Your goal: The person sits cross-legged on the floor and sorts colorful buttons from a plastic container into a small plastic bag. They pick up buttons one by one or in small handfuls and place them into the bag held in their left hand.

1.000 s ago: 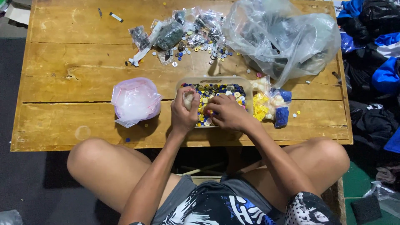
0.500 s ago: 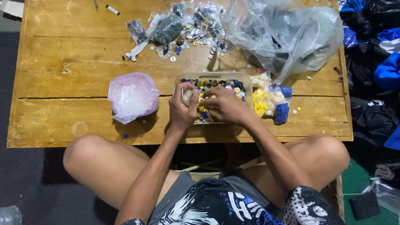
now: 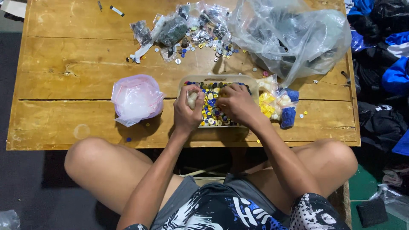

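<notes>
A clear plastic tray full of mixed coloured buttons sits at the near edge of a low wooden table. My left hand rests over the tray's left side, closed around a small bag of white buttons. My right hand lies palm down on the buttons in the tray's right half, fingers curled into them. Whether its fingers pinch a button is hidden.
A pink-tinted plastic bag lies left of the tray. Small bags of yellow and blue buttons sit to its right. A big clear plastic bag and scattered buttons with small packets cover the far side. Clothes pile at right.
My hands stay over the tray; the right hand has shifted slightly among the buttons. The view has drifted a little.
</notes>
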